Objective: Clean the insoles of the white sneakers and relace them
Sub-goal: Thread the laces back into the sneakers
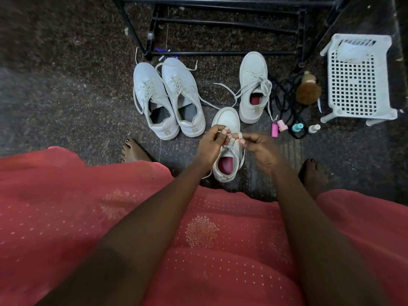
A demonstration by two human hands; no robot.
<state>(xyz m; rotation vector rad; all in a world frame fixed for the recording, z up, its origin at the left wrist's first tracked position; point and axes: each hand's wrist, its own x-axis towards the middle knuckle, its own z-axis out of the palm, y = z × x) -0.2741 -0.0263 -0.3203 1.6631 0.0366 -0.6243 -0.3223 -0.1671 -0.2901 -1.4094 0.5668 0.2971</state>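
Observation:
A white sneaker (227,120) with a pink insole (226,165) stands on the floor right in front of me, toe pointing away. My left hand (210,144) and my right hand (259,149) hover over its tongue, and each pinches a part of its white lace (233,138). The matching sneaker (251,71), also with a pink insole, sits farther back on the right with its lace loose. A second white pair (167,93) with grey insoles stands to the left, laces trailing on the floor.
A black metal rack (220,25) stands at the back. A white plastic basket (357,78) lies at the right, with a brown brush (308,91), black laces (284,100) and small pink, teal and white bottles (287,128) beside it. My bare feet rest on the dark speckled floor.

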